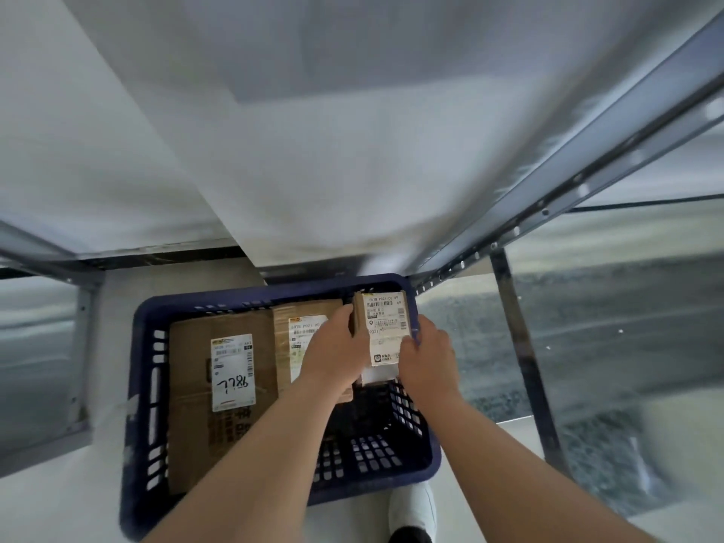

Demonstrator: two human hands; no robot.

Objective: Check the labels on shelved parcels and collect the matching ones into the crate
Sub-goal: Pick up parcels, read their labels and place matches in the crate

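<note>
Collection looks partly done. Two cardboard parcels already lie in the blue crate [135,425]: a large parcel [188,386] at 9 o'clock and a second parcel [284,331] towards 12 o'clock. A third, the small parcel [386,323], is at the crate's 1 o'clock corner, label up. The left hand [337,346] grips its left side and the right hand [429,350] its right. It is not yet released. Count: three parcels, one crate, two hands. How many shelved parcels remain to be checked cannot be told.
</note>
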